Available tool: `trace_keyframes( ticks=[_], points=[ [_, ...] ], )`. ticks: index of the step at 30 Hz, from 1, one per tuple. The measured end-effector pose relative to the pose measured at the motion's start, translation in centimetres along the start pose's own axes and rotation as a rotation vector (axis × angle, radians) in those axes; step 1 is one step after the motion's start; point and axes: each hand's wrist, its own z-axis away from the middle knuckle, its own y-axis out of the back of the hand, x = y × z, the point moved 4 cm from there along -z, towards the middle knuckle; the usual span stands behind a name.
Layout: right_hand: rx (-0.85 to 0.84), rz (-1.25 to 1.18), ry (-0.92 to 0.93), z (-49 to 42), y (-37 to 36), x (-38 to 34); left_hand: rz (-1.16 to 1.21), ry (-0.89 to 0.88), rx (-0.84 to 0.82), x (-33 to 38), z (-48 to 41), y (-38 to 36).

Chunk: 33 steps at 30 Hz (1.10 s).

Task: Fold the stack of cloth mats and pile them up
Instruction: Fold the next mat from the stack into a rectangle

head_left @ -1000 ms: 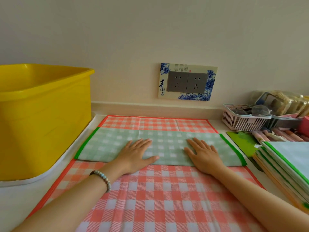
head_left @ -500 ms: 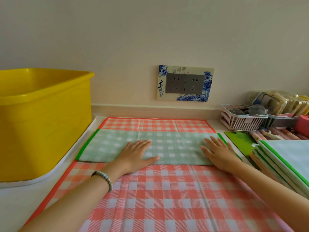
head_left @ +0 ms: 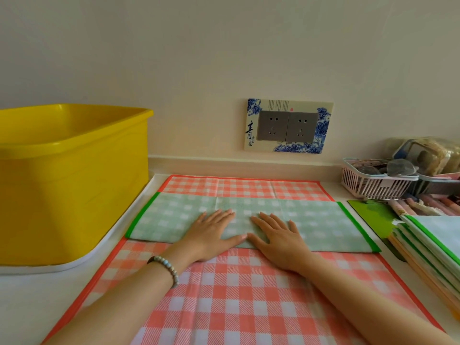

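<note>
A green checked mat (head_left: 321, 226), folded into a long strip with green end borders, lies across a spread red checked mat (head_left: 236, 302). My left hand (head_left: 211, 235) and my right hand (head_left: 278, 237) lie flat on the middle of the green strip, side by side, fingers straight, thumbs almost touching. A stack of mats (head_left: 435, 247) with green and orange edges sits at the right edge of the counter.
A large yellow tub (head_left: 69, 180) stands on a white tray at the left. At the back right are a pink basket (head_left: 373, 183) and wrapped items. A wall socket plate (head_left: 288, 125) is above the counter. A green card (head_left: 371, 217) lies under the stack.
My right hand slid out to the right end of the green strip and has come back to the middle beside my left hand, which stayed put. The view moved closer.
</note>
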Motion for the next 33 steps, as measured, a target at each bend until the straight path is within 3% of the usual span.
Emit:
trace_keyframes(
  ticks=[9, 18, 24, 26, 29, 33],
  points=[
    [-0.008, -0.006, -0.014, -0.1, 0.0, 0.2, 0.001, 0.002, 0.003, -2.5, 1.4, 0.3],
    [-0.015, -0.006, -0.010, -0.1, 0.0, 0.3, 0.019, 0.176, -0.028, -9.4, 5.7, 2.6],
    [-0.017, -0.022, -0.013, -0.2, -0.1, 0.2, 0.043, 0.284, -0.148, -8.8, 4.3, 4.8],
    [-0.017, -0.035, -0.014, -0.2, -0.1, 0.2, 0.044, 0.319, -0.122, -7.7, 2.2, 6.2],
    [-0.008, -0.066, -0.017, -0.2, 0.0, 0.2, -0.003, 0.186, -0.016, -4.8, -1.0, 6.7],
    [0.018, -0.116, -0.017, -0.1, 0.2, 0.1, 0.018, 0.039, -0.008, -1.7, -4.8, 5.7]
  ],
)
